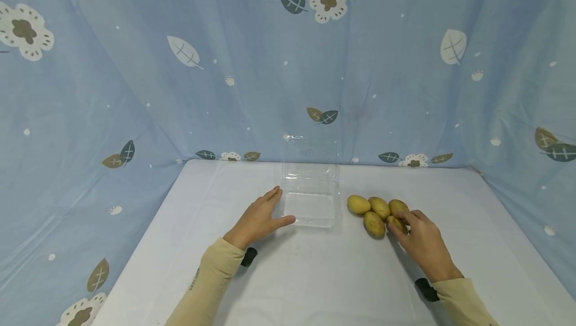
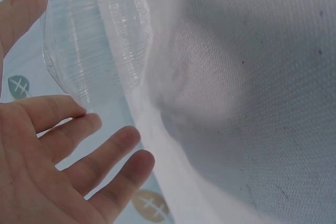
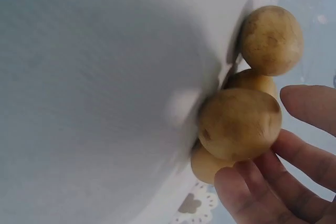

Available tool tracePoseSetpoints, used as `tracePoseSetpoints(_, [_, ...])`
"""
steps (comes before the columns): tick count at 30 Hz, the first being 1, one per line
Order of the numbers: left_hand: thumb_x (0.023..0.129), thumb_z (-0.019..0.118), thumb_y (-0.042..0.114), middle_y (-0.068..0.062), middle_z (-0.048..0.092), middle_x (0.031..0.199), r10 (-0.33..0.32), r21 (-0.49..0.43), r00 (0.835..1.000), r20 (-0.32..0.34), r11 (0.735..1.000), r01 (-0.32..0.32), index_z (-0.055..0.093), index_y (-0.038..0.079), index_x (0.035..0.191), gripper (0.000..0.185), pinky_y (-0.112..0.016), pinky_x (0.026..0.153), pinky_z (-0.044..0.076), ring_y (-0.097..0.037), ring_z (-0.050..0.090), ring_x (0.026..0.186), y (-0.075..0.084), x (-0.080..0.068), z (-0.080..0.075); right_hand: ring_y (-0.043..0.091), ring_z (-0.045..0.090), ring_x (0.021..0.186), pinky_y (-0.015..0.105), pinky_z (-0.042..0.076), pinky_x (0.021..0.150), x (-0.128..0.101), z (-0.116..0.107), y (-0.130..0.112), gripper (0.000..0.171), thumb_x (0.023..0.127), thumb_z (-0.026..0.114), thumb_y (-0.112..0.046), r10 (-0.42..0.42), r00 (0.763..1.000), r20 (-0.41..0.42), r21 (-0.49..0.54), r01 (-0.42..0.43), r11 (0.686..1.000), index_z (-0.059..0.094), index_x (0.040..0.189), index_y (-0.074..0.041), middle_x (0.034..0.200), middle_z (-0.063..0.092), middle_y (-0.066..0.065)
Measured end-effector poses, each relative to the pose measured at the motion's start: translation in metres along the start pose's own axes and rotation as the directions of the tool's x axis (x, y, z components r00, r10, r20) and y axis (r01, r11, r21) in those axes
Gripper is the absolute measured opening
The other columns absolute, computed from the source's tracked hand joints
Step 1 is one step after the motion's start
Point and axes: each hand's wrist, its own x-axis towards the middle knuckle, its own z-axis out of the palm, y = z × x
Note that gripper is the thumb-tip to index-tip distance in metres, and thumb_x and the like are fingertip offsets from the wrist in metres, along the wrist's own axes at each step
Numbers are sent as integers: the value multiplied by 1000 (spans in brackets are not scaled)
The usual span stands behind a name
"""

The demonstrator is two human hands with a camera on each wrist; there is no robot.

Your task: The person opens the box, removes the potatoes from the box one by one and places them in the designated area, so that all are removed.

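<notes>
A clear plastic clamshell box (image 1: 309,222) stands mid-table, its lid (image 1: 311,158) raised at the back. My left hand (image 1: 263,218) is at its left side, fingers straight and thumb spread along the near edge. In the left wrist view, the fingertips (image 2: 93,122) reach the rim of the clear plastic. Over on the right, my right hand (image 1: 420,238) has its thumb and fingers around the nearest right potato (image 1: 396,224). The right wrist view shows this potato (image 3: 239,124) with fingers (image 3: 233,187) curled below it and the thumb close to its upper side.
Several more yellow-brown potatoes lie clustered beside the held one: one at the left end (image 1: 358,204), one in the middle (image 1: 379,208), one in front (image 1: 374,225). A white cloth (image 1: 315,276) covers the table; blue patterned curtains (image 1: 252,76) enclose its back and sides.
</notes>
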Motion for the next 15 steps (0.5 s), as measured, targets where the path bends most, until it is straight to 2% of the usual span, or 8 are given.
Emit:
tracePoseSetpoints(4, [90, 65, 66, -3, 24, 167, 5, -1, 1000, -5, 1000, -5, 29, 6, 159, 98, -48, 121, 26, -28, 28, 150, 0, 0, 0, 40, 67, 85, 53, 56, 61, 5, -8, -2, 33, 89, 79, -15, 28, 999, -16, 0, -28, 1000, 71, 116, 2, 102, 67, 24])
tracePoseSetpoints(8, [90, 66, 63, -4, 24, 167, 9, -5, 1000, -5, 1000, -9, 29, 6, 159, 97, -48, 121, 25, -28, 27, 151, 0, 0, 0, 45, 66, 91, 58, 55, 60, 11, -14, -3, 41, 90, 78, -15, 21, 998, -55, -45, -24, 999, 67, 126, 2, 112, 64, 28])
tracePoseSetpoints(12, [91, 65, 64, -5, 23, 167, 11, -6, 1000, -3, 1000, -11, 29, 6, 159, 97, -48, 120, 26, -29, 27, 151, 0, -1, 0, 51, 58, 110, 65, 51, 77, 19, -20, 1, 47, 94, 74, -19, 19, 999, -43, -14, -20, 1000, 60, 134, 3, 127, 57, 31])
tracePoseSetpoints(15, [91, 64, 65, -5, 24, 167, 16, 2, 1000, -4, 1000, -16, 29, 5, 159, 97, -48, 120, 26, -29, 27, 151, 0, -1, -1, 55, 46, 124, 71, 43, 89, 27, -24, 8, 52, 101, 66, -27, 41, 999, 2, 27, -41, 999, 52, 141, 3, 140, 47, 33])
